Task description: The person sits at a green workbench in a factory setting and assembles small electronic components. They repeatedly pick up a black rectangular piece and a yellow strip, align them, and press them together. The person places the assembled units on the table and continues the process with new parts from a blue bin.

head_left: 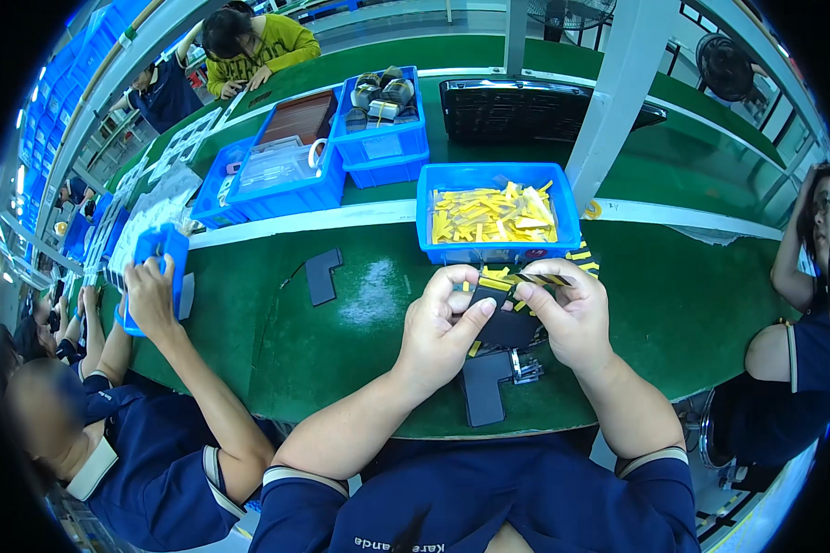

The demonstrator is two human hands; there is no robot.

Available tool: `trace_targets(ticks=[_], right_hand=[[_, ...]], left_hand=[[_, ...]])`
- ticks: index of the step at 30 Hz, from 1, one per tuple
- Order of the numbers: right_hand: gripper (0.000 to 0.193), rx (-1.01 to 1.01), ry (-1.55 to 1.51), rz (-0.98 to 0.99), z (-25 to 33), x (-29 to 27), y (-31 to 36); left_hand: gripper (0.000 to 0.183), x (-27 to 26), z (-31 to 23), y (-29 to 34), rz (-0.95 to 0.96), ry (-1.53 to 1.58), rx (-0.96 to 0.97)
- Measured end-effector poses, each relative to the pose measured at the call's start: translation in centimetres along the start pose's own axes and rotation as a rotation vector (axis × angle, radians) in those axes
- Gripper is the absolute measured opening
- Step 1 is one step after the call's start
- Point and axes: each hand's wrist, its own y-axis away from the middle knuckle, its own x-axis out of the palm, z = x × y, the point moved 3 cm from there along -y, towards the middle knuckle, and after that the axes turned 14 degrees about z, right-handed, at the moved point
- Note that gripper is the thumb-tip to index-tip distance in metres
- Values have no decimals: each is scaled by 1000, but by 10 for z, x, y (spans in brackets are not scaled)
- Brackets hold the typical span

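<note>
While fingers (578, 274) pinch strips (546, 278), shirt lettering (373, 542).

This is a factory workshop, a hand-assembly line: long green-topped workbenches (295, 392) run beneath light-grey metal frames (620, 92), and several workers (161, 433) beside them wear matching navy polo shirts (157, 484). Blue plastic bins (493, 254) hold loose parts, including a heap of yellow strips (491, 217); blue crates (60, 111) are stacked at the far left, and a black fan (724, 66) shows at upper right.
</note>
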Motion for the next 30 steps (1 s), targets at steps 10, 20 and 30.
trace_targets(ticks=[10, 20, 30], right_hand=[[24, -378, 748, 17, 15, 8, -3], [20, -382, 1378, -185, 12, -29, -34], [80, 26, 380, 82, 10, -19, -11]], left_hand=[[31, 8, -15, 4, -99, -756, 271], [17, -17, -6, -7, -90, 89, -47], [17, -10, -1, -4, -13, 43, -30]])
